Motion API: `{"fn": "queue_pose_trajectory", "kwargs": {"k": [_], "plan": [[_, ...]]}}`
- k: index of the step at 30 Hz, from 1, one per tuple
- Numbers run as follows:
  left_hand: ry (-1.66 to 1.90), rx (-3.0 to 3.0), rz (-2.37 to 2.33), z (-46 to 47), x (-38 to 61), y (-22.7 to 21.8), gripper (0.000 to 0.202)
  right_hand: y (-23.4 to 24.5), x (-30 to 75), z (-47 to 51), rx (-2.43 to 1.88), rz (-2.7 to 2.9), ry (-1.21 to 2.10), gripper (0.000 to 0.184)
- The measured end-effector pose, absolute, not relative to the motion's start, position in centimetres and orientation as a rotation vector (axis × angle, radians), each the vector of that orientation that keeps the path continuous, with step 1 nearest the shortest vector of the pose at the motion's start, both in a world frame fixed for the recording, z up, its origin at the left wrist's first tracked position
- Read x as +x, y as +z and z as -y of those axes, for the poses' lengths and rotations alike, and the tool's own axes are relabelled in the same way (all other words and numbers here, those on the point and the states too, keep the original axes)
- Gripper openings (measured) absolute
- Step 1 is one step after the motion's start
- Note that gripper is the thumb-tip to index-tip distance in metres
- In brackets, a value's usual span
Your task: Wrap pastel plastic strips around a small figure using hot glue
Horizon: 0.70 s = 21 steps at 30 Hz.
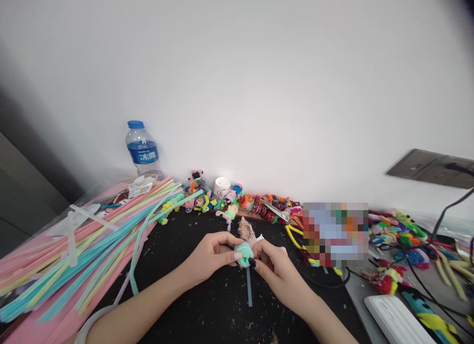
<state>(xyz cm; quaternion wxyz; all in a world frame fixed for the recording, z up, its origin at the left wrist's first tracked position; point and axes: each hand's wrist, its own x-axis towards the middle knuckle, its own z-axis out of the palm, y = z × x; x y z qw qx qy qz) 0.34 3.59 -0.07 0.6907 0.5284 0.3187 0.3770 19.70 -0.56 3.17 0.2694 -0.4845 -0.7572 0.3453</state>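
Note:
Both hands meet over the black work surface [174, 304]. My left hand [215, 255] pinches the left side of a small mint-green coil of fuzzy pipe cleaner [245, 253]. On its other side, the fingers of my right hand [273, 267], with dark nails, close on the same coil. A darker green spot shows on its front. Below the coil a translucent glue stick [249, 289] points toward me; its upper end is hidden. Just behind the hands is a crusted brownish lump [245, 230], its kind unclear, with something white beside it.
Long pastel pipe cleaners [111, 240] spread over the left side. A water bottle [142, 149] and a paper cup [222, 187] stand by the wall. Scissors [277, 211] lie among colourful fuzzy figures. At right are a blurred-out patch, black cables [425, 284] and a white device [398, 320].

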Motion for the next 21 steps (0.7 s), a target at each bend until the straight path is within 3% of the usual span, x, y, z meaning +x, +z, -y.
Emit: {"fn": "queue_pose_trajectory", "kwargs": {"k": [16, 21], "plan": [[0.819, 1.222, -0.765, -3.66, 0.42, 0.07, 0.029, 3.10, 19.27, 0.80, -1.316, 2.134, 0.685, 0.011], [0.827, 1.239, -0.761, -3.63, 0.38, -0.02, 0.030, 3.06, 19.48, 0.78, -1.311, 2.101, 0.755, 0.009]]}}
